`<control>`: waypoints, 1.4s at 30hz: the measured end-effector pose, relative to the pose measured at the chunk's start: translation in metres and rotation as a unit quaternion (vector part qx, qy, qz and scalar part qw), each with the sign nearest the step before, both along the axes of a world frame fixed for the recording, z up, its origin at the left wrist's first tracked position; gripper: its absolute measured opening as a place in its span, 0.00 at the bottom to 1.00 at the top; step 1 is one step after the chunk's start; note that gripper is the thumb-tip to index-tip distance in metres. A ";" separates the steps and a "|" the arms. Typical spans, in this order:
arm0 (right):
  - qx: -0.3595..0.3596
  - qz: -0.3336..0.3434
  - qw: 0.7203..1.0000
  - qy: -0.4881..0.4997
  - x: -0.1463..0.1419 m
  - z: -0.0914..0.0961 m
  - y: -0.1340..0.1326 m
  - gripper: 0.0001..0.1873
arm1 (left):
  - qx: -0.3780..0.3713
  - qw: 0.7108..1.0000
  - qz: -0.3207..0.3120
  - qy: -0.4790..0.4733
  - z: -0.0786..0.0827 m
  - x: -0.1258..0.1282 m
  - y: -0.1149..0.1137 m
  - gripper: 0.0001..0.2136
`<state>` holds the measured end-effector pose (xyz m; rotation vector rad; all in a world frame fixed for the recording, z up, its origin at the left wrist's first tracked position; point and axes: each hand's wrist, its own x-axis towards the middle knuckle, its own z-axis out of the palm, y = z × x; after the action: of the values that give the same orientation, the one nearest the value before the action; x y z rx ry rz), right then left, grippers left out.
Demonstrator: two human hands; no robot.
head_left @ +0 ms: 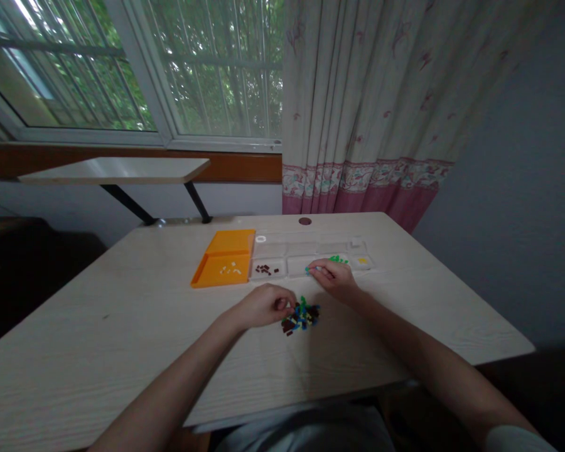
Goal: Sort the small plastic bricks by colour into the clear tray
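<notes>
A small heap of mixed coloured pieces [302,317], brown, blue, green and yellow, lies on the pale wooden table [122,326]. My left hand [266,306] rests at the heap's left edge, fingers curled in a pinch against the pieces. My right hand [334,277] reaches to the front rim of a clear compartment tray [311,245], fingertips pinched on a tiny blue-green piece [307,269]. Brown pieces [265,270], green pieces [338,258] and a yellow piece [362,260] lie in separate compartments.
An orange tray [226,258] with a few white pieces sits left of the clear tray. A small shelf [113,169] juts out under the window. A curtain [371,100] hangs behind the table's far right corner.
</notes>
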<state>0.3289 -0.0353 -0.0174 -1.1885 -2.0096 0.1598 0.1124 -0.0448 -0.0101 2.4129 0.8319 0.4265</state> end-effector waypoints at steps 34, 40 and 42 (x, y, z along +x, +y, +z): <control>-0.040 -0.010 0.984 -0.173 0.032 0.000 0.024 0.14 | -0.241 0.911 0.153 -0.299 -0.018 0.008 0.017 0.15; 0.054 0.059 0.984 -0.162 -0.008 -0.011 0.001 0.12 | -0.311 0.859 0.175 -0.368 -0.012 0.012 0.015 0.17; 0.079 0.063 0.984 -0.149 -0.012 -0.013 -0.003 0.12 | -0.325 0.853 0.179 -0.366 -0.011 0.013 0.013 0.16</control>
<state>0.3168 -0.0384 -0.0306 -1.0334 -2.3106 -0.1206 0.1251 -0.0320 -0.0206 1.3001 0.8685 0.9509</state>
